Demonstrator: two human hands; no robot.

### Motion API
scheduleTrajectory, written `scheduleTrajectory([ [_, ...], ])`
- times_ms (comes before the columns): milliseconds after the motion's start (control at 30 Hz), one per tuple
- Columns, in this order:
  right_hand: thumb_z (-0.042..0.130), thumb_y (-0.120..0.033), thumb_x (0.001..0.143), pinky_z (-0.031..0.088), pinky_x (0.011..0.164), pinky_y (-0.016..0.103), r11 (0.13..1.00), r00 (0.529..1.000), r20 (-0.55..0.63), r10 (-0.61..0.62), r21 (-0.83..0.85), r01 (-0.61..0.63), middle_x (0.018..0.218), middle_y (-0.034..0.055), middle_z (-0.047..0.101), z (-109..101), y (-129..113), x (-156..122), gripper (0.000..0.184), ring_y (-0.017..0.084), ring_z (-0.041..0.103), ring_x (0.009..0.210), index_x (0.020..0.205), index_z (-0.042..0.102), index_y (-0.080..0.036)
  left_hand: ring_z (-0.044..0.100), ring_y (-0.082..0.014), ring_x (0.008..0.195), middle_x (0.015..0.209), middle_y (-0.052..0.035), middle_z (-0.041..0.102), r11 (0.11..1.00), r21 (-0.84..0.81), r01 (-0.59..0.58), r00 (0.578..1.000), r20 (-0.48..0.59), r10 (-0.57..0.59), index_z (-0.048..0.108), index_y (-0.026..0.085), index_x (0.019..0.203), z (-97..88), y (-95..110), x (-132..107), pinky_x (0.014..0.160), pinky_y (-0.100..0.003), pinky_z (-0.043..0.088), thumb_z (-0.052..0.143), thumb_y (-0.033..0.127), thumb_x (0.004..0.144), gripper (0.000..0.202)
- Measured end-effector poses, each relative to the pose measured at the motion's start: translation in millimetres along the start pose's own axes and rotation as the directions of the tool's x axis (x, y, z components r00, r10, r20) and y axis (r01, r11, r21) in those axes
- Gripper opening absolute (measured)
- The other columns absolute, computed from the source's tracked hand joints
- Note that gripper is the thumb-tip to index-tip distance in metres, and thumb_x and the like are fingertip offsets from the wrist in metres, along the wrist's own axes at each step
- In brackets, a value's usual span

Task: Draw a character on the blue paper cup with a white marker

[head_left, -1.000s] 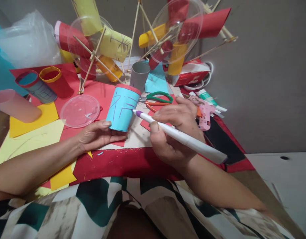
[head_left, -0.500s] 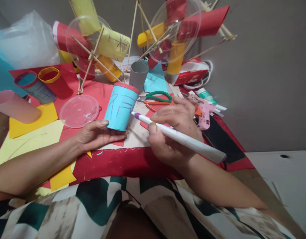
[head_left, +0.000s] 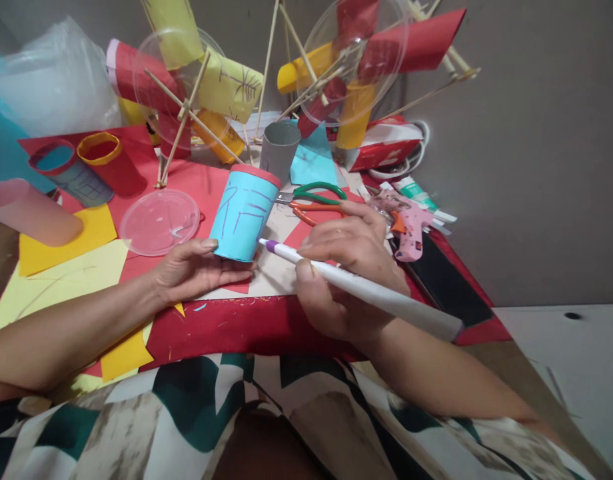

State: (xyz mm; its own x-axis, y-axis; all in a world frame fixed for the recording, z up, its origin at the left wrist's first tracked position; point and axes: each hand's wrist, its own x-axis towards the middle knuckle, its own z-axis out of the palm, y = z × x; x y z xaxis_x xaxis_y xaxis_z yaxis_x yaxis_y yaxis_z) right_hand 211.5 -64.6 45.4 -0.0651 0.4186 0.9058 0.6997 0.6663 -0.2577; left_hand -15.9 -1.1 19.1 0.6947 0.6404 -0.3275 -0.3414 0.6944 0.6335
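My left hand (head_left: 201,270) grips a blue paper tube (head_left: 245,213) with a red rim by its lower end, thumb in front and fingers behind. Dark strokes of a written character cover the tube's near side. In my right hand (head_left: 344,273) is a white marker (head_left: 381,293) with a purple collar, held between thumb and fingers. The marker's tip is at the tube's lower right edge; whether it touches I cannot tell. Behind the tube stands a grey tube (head_left: 280,150). Scissors (head_left: 316,193) with green and orange handles lie just beyond my right hand.
Two stick-and-disc wheels bearing coloured paper tubes (head_left: 231,87) stand at the back. A clear lid (head_left: 160,222) and several tubes, including a red one (head_left: 111,167), are at left. At right lie a pink glue gun (head_left: 409,227) and a black phone (head_left: 451,287).
The marker tip has moved down a little along the tube's right side, with my right hand lowering slightly. My left hand and the tube stay nearly still.
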Motion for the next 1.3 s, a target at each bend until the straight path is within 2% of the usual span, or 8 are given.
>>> scheduleTrajectory([
  [133, 0.062, -0.022, 0.088, 0.059, 0.097, 0.051, 0.999, 0.998, -0.056, 0.029, 0.044, -0.026, 0.067, -0.0079, 0.071, 2, -3, 0, 0.009, 0.018, 0.075, 0.067, 0.093, 0.060, -0.029, 0.076, -0.0307, 0.117, 0.119, -0.0139, 0.080, 1.000, -0.011, 0.018, 1.000, -0.001, -0.018, 0.072, 0.013, 0.124, -3.3, -1, 0, 0.125, -0.058, 0.046, 0.078, 0.025, 0.080, 0.046],
  [300, 0.068, -0.015, 0.086, 0.058, 0.105, 0.047, 0.998, 0.993, 0.117, -0.004, 0.062, -0.003, 0.078, -0.0088, 0.077, -4, -4, 0, 0.021, 0.018, 0.078, 0.079, 0.099, 0.063, -0.031, 0.073, -0.0342, 0.125, 0.121, -0.0160, 0.080, 1.000, 0.019, 0.015, 0.999, 0.034, -0.016, 0.072, 0.011, 0.127, -7.9, -3, 2, 0.123, -0.056, 0.048, 0.077, 0.026, 0.083, 0.047],
  [433, 0.068, -0.014, 0.086, 0.057, 0.107, 0.047, 0.998, 0.992, 0.125, -0.020, 0.059, 0.013, 0.080, -0.0085, 0.079, -6, -3, 1, 0.023, 0.018, 0.078, 0.080, 0.101, 0.062, -0.031, 0.075, -0.0326, 0.121, 0.119, -0.0157, 0.080, 1.000, 0.026, 0.016, 0.999, 0.046, -0.018, 0.072, 0.011, 0.126, -9.3, -3, 2, 0.122, -0.055, 0.050, 0.079, 0.026, 0.082, 0.047],
  [567, 0.068, -0.013, 0.086, 0.058, 0.108, 0.047, 0.999, 0.991, 0.136, -0.010, 0.039, 0.004, 0.080, -0.0071, 0.078, -4, -2, 0, 0.021, 0.018, 0.078, 0.080, 0.098, 0.063, -0.030, 0.073, -0.0344, 0.125, 0.121, -0.0161, 0.080, 0.999, 0.033, 0.017, 0.999, 0.029, -0.018, 0.072, 0.011, 0.128, -7.2, -3, 2, 0.123, -0.056, 0.049, 0.079, 0.028, 0.083, 0.048],
  [700, 0.064, -0.012, 0.082, 0.057, 0.110, 0.054, 1.000, 0.999, 0.028, 0.019, 0.008, -0.019, 0.074, -0.0070, 0.073, 2, 0, -2, 0.022, 0.019, 0.075, 0.073, 0.095, 0.063, -0.030, 0.075, -0.0313, 0.120, 0.121, -0.0141, 0.080, 1.000, 0.017, 0.013, 1.000, 0.015, -0.014, 0.073, 0.012, 0.126, -4.4, -2, 1, 0.125, -0.058, 0.046, 0.079, 0.026, 0.082, 0.047],
  [800, 0.063, -0.013, 0.082, 0.059, 0.105, 0.057, 1.000, 0.999, -0.046, 0.014, -0.009, -0.015, 0.072, -0.0055, 0.070, 7, 1, -3, 0.019, 0.019, 0.072, 0.067, 0.092, 0.063, -0.029, 0.074, -0.0320, 0.121, 0.120, -0.0146, 0.080, 1.000, 0.014, 0.011, 1.000, 0.019, -0.011, 0.072, 0.012, 0.126, -3.4, -1, 0, 0.127, -0.061, 0.042, 0.077, 0.025, 0.082, 0.046],
  [1100, 0.061, -0.019, 0.086, 0.062, 0.095, 0.051, 0.997, 0.996, -0.085, -0.004, -0.078, -0.003, 0.069, -0.0056, 0.069, 8, 2, -1, 0.009, 0.018, 0.072, 0.063, 0.088, 0.058, -0.028, 0.075, -0.0312, 0.118, 0.120, -0.0152, 0.080, 1.000, -0.011, 0.023, 1.000, -0.003, -0.023, 0.071, 0.011, 0.129, -2.4, 0, 0, 0.126, -0.060, 0.043, 0.078, 0.025, 0.080, 0.051],
  [1300, 0.063, -0.016, 0.086, 0.058, 0.104, 0.053, 1.000, 1.000, -0.013, 0.003, -0.017, -0.004, 0.075, -0.0063, 0.073, 4, 1, -2, 0.018, 0.019, 0.075, 0.072, 0.097, 0.062, -0.031, 0.076, -0.0338, 0.117, 0.117, -0.0161, 0.080, 0.999, -0.013, 0.038, 0.999, 0.010, -0.038, 0.069, 0.012, 0.131, -7.8, -1, 1, 0.124, -0.059, 0.046, 0.077, 0.026, 0.081, 0.053],
])
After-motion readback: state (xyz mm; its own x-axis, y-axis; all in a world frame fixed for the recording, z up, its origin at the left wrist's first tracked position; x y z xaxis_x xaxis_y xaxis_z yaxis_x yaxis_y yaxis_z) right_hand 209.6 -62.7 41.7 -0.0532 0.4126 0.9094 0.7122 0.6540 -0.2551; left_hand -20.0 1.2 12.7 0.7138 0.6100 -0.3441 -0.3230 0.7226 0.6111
